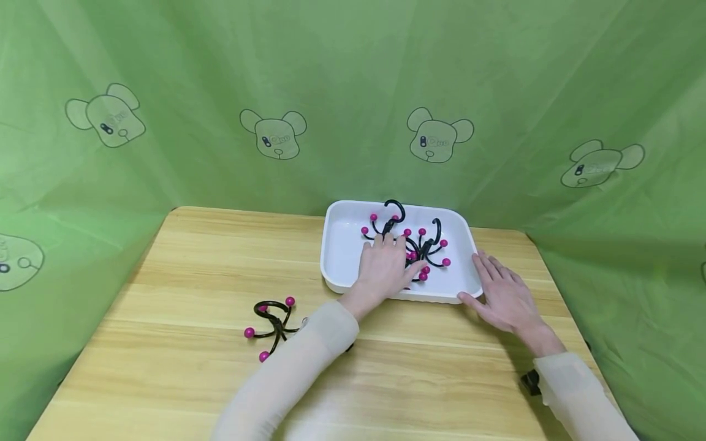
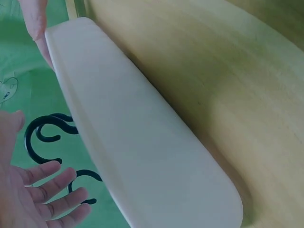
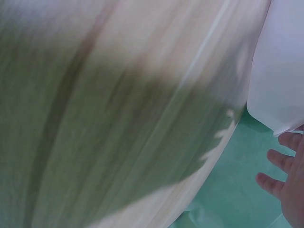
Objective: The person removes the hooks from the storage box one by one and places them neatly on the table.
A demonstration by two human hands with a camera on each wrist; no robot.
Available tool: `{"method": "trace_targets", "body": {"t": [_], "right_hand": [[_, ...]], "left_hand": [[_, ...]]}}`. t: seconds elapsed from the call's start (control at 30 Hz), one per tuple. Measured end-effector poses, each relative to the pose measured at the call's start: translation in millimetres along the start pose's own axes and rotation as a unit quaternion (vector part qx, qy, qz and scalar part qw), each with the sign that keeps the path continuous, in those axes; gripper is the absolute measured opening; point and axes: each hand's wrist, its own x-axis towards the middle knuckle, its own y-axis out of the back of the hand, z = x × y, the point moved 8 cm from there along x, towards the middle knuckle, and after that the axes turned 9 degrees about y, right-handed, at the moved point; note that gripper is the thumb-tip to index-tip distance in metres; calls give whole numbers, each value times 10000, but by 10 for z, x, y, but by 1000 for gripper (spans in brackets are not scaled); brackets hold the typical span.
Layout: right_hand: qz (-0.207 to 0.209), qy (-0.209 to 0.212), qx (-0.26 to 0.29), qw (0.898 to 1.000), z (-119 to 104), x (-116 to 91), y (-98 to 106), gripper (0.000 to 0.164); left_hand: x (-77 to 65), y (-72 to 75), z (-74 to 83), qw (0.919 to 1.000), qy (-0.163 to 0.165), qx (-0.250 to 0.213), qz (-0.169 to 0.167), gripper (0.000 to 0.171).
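A white plastic tray (image 1: pixel 337 269) holds black claw-shaped hook hangers with pink ball tips. One hanger (image 1: pixel 388 228) lies toward the back of the tray and another hanger (image 1: pixel 427 247) to its right; they overlap, and my left hand partly covers them. My left hand (image 1: pixel 382 267) is over the tray with its fingers spread and fairly straight, gripping nothing. In the left wrist view, that hand (image 2: pixel 28 197) is near the curved black hooks (image 2: pixel 35 137). At the tray's right end, my right hand (image 1: pixel 507 299) rests against the rim with extended fingers.
A further black hanger (image 1: pixel 277 327) with pink tips lies on the wooden table (image 1: pixel 220 257), left of the tray and partly behind my left sleeve. Green curtain (image 1: pixel 353 73) printed with bear heads encloses the table's back and sides.
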Motion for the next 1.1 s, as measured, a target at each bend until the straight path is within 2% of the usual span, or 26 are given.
{"method": "trace_targets", "body": {"t": [0.17,0.4,0.77,1.1], "right_hand": [[-12,-18,-19,10000,5,1,-14,101],[48,-8,13,10000,-8,-2,-5,101],[45,24,59,10000,-21,-6,-6,101],[56,-21,20,10000,-2,-9,3,101]], "left_hand": [[77,-29,-5,9997,48,200,89,77],[145,-57,43,9999,52,143,-49,76],[150,-49,52,9999,37,63,-119,59],[119,-26,19,9998,-133,69,138,46]]}}
